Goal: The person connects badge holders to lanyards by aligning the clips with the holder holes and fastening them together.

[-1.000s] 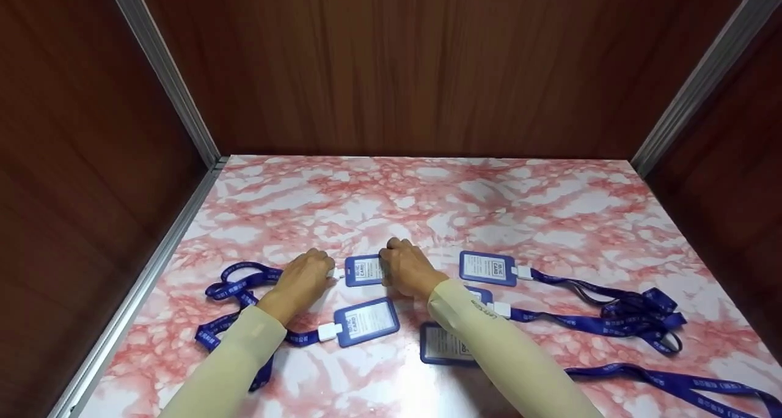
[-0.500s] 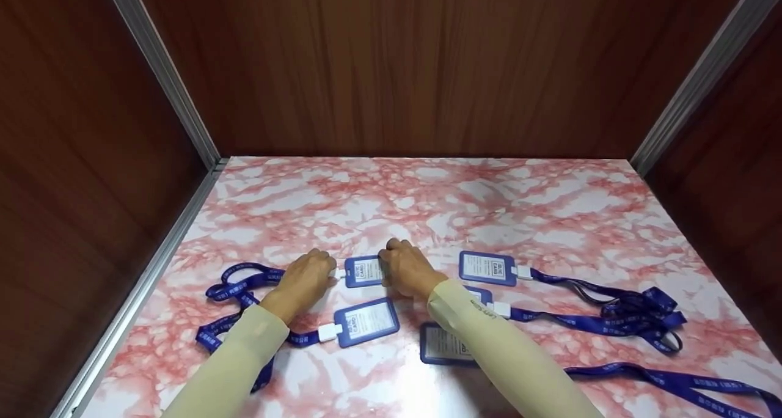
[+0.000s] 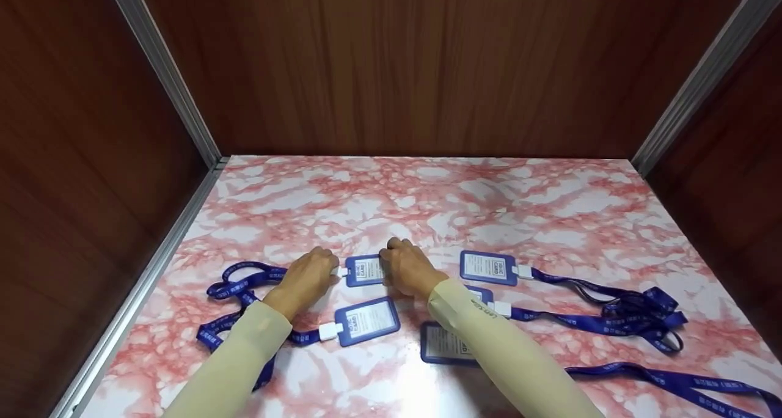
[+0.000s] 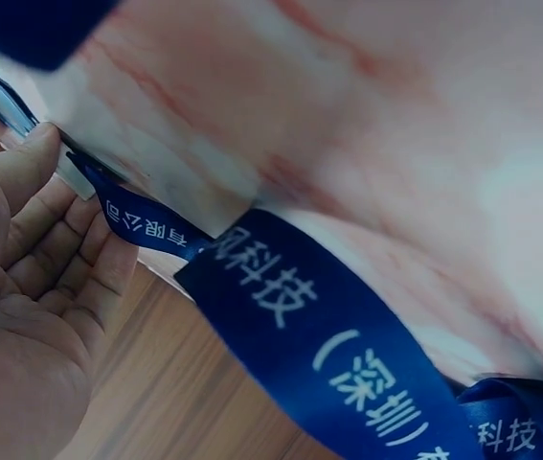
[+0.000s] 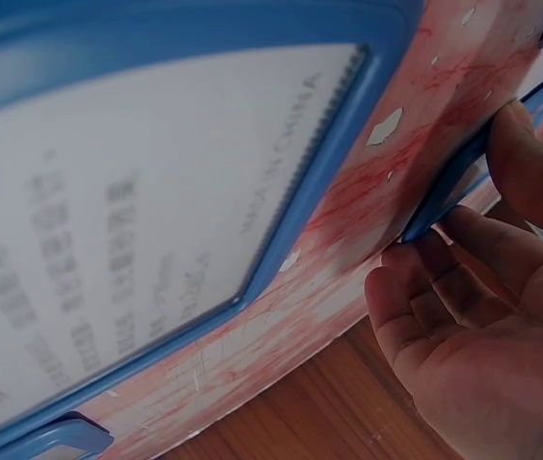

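My left hand [image 3: 307,278] pinches the white clip [image 3: 339,272] of a blue lanyard [image 3: 245,282] between thumb and fingers. The clip's end meets the slotted edge of a blue badge holder [image 3: 365,270]; whether it is hooked in is too small to tell. On the holder's other end, my right hand [image 3: 408,269] grips the edge, hiding that end. The right wrist view shows the thumb [image 5: 525,158] on one face and fingers behind. In the left wrist view, the printed strap [image 4: 300,326] trails from the left hand [image 4: 36,278].
Nearer me lies another badge holder [image 3: 368,321] with its clip and lanyard. To the right are several more: a far holder [image 3: 487,267], one partly under the right sleeve, and a near one [image 3: 441,343]. Their lanyards [image 3: 635,314] bunch rightward. Wood panels [image 3: 427,69] enclose the marbled table [image 3: 427,192].
My left hand has shifted slightly right, bringing the white clip closer against the badge holder's slotted end. My right hand and the holder have stayed almost still.
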Demonstrator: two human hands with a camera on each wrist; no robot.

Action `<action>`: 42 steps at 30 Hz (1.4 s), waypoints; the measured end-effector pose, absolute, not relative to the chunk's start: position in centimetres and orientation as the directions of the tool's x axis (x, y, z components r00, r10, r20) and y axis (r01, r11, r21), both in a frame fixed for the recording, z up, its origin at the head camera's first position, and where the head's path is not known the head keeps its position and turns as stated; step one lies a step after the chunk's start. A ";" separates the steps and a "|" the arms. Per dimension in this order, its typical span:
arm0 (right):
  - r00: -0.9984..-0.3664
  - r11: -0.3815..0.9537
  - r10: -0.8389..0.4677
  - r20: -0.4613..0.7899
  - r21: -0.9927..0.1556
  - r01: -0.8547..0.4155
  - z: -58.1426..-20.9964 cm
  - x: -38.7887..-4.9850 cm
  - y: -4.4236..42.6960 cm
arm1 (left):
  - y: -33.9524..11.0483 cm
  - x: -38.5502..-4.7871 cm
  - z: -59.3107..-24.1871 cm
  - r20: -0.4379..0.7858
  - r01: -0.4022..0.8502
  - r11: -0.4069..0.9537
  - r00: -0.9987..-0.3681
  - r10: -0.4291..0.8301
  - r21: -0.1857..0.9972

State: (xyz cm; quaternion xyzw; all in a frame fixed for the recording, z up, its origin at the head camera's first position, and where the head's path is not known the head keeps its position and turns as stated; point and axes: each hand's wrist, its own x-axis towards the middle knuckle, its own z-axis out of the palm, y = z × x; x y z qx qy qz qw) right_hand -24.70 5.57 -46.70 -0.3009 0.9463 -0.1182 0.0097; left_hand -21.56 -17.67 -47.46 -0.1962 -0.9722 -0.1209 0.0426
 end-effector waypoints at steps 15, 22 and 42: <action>-0.826 0.799 -0.563 0.036 -0.233 -0.555 -46.6 -24.7 5.5 | -17.6 -21.8 -47.4 0.096 0.410 0.872 -0.912 0.400 0.266; -0.833 0.809 -0.553 0.013 -0.229 -0.541 -46.7 -24.7 5.4 | -17.4 -21.9 -47.2 0.072 0.397 0.874 -0.917 0.393 0.281; -0.819 0.788 -0.572 0.043 -0.247 -0.563 -46.8 -24.8 5.4 | -17.3 -22.1 -47.8 0.145 0.465 0.846 -0.885 0.442 0.261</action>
